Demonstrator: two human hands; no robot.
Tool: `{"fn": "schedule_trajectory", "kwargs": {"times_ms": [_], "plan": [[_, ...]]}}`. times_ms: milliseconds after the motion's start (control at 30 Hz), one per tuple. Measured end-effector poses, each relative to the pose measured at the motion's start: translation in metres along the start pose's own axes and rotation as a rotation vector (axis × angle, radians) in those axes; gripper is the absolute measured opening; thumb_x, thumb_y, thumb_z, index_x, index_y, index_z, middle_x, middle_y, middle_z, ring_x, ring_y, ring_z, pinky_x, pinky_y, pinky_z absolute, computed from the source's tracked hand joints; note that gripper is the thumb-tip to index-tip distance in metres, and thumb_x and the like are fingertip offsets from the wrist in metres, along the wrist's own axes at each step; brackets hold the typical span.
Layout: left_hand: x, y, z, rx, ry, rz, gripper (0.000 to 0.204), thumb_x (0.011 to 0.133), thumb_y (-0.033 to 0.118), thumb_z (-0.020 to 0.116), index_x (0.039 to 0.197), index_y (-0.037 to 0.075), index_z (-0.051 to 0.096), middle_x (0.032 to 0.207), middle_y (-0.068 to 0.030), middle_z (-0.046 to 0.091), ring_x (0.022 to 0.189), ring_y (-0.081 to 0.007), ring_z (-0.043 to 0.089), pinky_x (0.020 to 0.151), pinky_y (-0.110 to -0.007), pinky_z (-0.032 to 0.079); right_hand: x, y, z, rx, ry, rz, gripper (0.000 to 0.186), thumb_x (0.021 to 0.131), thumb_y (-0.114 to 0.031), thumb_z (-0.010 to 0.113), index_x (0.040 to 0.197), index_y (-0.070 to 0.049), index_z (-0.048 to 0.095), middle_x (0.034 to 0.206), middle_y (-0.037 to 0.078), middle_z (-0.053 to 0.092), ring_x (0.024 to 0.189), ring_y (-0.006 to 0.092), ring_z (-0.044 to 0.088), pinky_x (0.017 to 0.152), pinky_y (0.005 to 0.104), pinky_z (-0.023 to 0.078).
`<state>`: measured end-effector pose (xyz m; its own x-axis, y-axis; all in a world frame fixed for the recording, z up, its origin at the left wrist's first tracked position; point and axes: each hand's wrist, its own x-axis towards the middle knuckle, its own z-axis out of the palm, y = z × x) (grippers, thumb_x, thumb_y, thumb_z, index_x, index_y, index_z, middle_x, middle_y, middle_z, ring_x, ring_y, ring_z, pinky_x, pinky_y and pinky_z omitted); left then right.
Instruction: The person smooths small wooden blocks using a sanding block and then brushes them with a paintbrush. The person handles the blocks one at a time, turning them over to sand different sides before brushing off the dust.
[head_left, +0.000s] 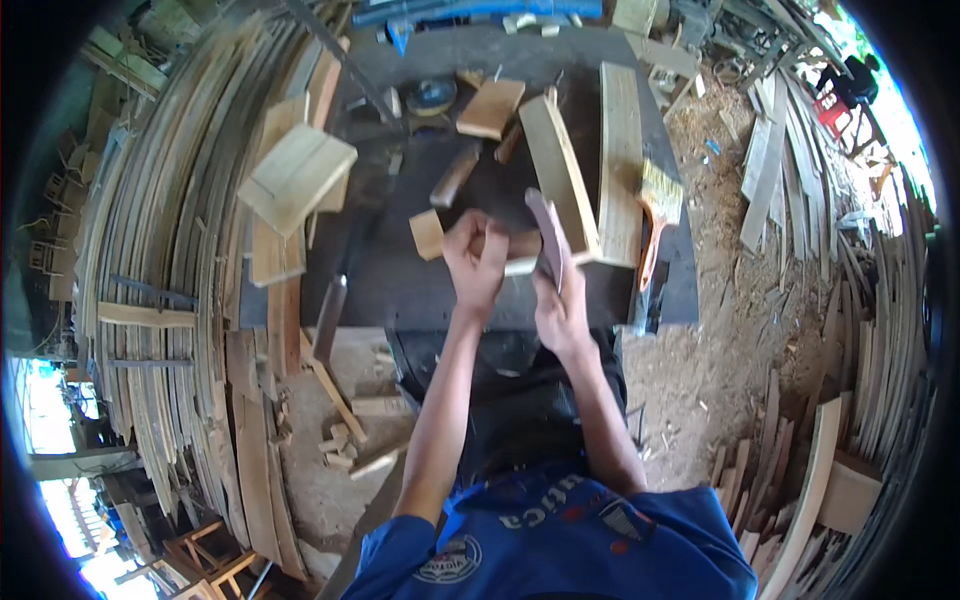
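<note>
Left hand (476, 262) closed around a small pale wooden block (520, 250) over the dark worktop (400, 270); right hand (560, 300) pinches a curled brownish sandpaper sheet (547, 232) — best stroked flat, block steady.

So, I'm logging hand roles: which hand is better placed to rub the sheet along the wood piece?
Right. The right hand holds the dark sheet against the small wood piece, while the left hand is wrapped around that piece, steadying it.

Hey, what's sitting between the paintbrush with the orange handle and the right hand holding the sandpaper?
In the head view, two long pale wooden boards lying side by side sit between the paintbrush and the right hand with the sandpaper.
</note>
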<state>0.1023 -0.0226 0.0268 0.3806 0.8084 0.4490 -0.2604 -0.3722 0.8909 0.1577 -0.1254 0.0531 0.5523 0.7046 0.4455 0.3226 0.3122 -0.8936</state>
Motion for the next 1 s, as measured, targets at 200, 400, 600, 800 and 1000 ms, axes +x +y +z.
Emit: {"fn": "schedule_trajectory", "kwargs": {"times_ms": [200, 400, 600, 800, 1000], "plan": [[0.0, 0.009, 0.002, -0.025, -0.026, -0.131, 0.019, 0.081, 0.008, 0.054, 0.065, 0.005, 0.044, 0.061, 0.0043, 0.042, 0.057, -0.0029, 0.036, 0.05, -0.021, 0.028, -0.026, 0.046, -0.006, -0.035, -0.022, 0.236, 0.066, 0.067, 0.014, 0.031, 0.131, -0.002, 0.036, 0.131, 0.019, 0.04, 0.125, 0.0296, 0.035, 0.103, 0.032, 0.026], [-0.006, 0.008, 0.006, -0.025, 0.005, -0.072, 0.024, 0.081, 0.006, 0.052, 0.061, 0.004, 0.039, 0.056, 0.0038, 0.039, 0.055, -0.0028, 0.035, 0.048, -0.021, 0.029, -0.014, 0.034, 0.002, -0.12, 0.128, 0.071, 0.063, 0.067, 0.012, 0.036, 0.127, -0.002, 0.041, 0.12, 0.022, 0.05, 0.112, 0.0337, 0.047, 0.095, 0.0359, 0.035], [-0.01, 0.016, 0.006, -0.064, 0.033, -0.193, 0.026, 0.08, 0.005, 0.052, 0.059, 0.004, 0.037, 0.054, 0.0036, 0.037, 0.053, -0.0027, 0.034, 0.047, -0.022, 0.028, -0.013, 0.018, 0.002, -0.214, 0.132, 0.025, 0.065, 0.065, 0.014, 0.037, 0.126, -0.004, 0.044, 0.118, 0.02, 0.051, 0.107, 0.0352, 0.049, 0.094, 0.036, 0.035], [0.011, 0.0, 0.0, -0.086, -0.082, -0.045, 0.023, 0.078, 0.007, 0.055, 0.061, 0.004, 0.041, 0.055, 0.0033, 0.038, 0.053, -0.0034, 0.035, 0.047, -0.022, 0.029, -0.01, 0.023, -0.007, -0.225, 0.043, 0.129, 0.057, 0.069, 0.013, 0.037, 0.121, -0.004, 0.049, 0.115, 0.02, 0.053, 0.107, 0.0338, 0.051, 0.091, 0.0352, 0.039], [0.006, -0.023, 0.001, -0.253, -0.096, 0.041, 0.022, 0.078, 0.015, 0.054, 0.063, 0.003, 0.041, 0.057, -0.0004, 0.039, 0.055, -0.0076, 0.035, 0.052, -0.025, 0.029, -0.03, 0.041, -0.004, 0.12, -0.049, 0.205, 0.051, 0.073, 0.009, 0.035, 0.122, -0.001, 0.047, 0.117, 0.024, 0.05, 0.114, 0.0321, 0.048, 0.095, 0.0335, 0.036]]}}
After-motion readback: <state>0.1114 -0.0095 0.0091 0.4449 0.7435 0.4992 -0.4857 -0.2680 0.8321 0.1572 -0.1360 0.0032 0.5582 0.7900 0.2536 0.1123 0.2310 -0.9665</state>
